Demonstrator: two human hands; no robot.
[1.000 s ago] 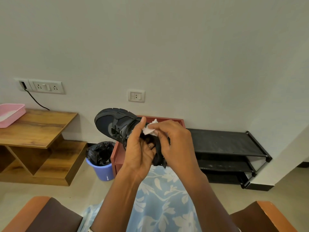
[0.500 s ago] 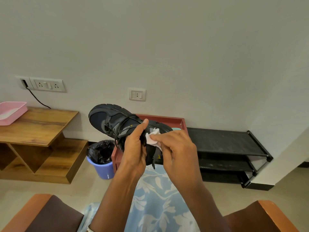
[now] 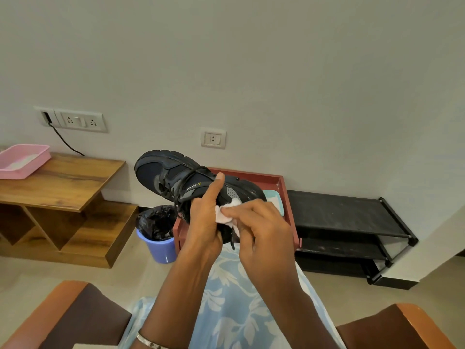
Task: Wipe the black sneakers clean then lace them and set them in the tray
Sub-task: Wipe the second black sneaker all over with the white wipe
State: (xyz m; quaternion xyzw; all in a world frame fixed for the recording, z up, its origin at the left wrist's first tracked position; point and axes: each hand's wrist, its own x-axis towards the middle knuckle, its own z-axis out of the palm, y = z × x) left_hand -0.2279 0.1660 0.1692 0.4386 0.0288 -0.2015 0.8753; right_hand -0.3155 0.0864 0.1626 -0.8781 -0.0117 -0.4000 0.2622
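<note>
Pale grey wall (image 3: 276, 71) forms the background, with beige floor (image 3: 37, 278) below it.

1. Right hand (image 3: 261, 230): the fingertips (image 3: 227, 210) are curled and pinch a crumpled white wipe (image 3: 227, 215), pressing it against the heel side of the black sneaker (image 3: 176, 177).
2. Left hand (image 3: 203, 222): the index finger (image 3: 216, 185) lies straight along the side of the sneaker. The remaining fingers are curled around the shoe near its opening and grip it.
3. Sneaker position: held in the air above the lap, tilted, toe pointing up and to the left, treaded sole turned toward the wall. A black lace (image 3: 191, 172) loops loosely across the upper. The shoe is in front of the red tray (image 3: 285, 195), not in it.
4. Tray: it stands on the floor against the wall. A light blue item (image 3: 275, 201) lies inside it, too hidden to identify.
5. Left of the tray: a blue bucket (image 3: 161, 250) lined with a black bag, then a wooden shelf unit (image 3: 63, 182) carrying a pink basket (image 3: 22, 159).
6. Right of the tray: a black shoe rack (image 3: 339, 215), just beside it.
7. Wall fittings: a socket panel (image 3: 78, 119) with a black cable (image 3: 65, 142) plugged in, and a single switch plate (image 3: 213, 138).
8. Foreground: a blue floral garment (image 3: 226, 311) over the lap, between two brown chair armrests (image 3: 63, 316).
</note>
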